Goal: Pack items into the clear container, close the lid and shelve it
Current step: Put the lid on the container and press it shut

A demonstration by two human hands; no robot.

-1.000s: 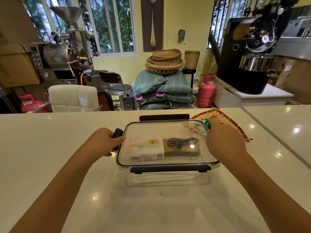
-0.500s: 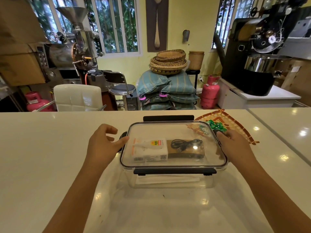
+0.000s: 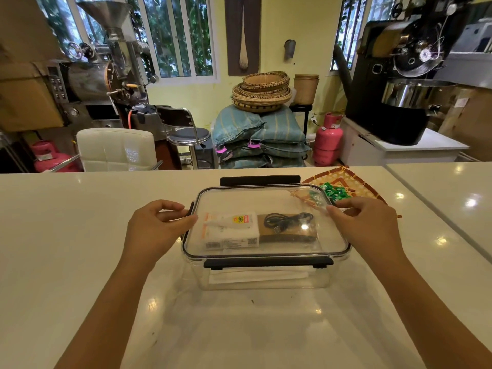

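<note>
Hands flank the clear container mid-worktop: left hand and right hand, fingers loosely curled, thumbs touching the lid, gripping nothing.

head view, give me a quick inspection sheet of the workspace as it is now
surface: glossy white counter, a few dark specks near the front edge
job's things: clear container with lid laid on top; front latch and back latch look flipped out, not snapped; white packet and brown card inside
clutter: woven tray with green sweets behind the container's right corner
grips: left hand at the lid's left edge, right hand at its right edge, fingers loosely curled
cables: black coiled cable on the brown card
surroundings: roasting machines, white chair, stool, sacks, baskets, pink gas cylinders
</note>
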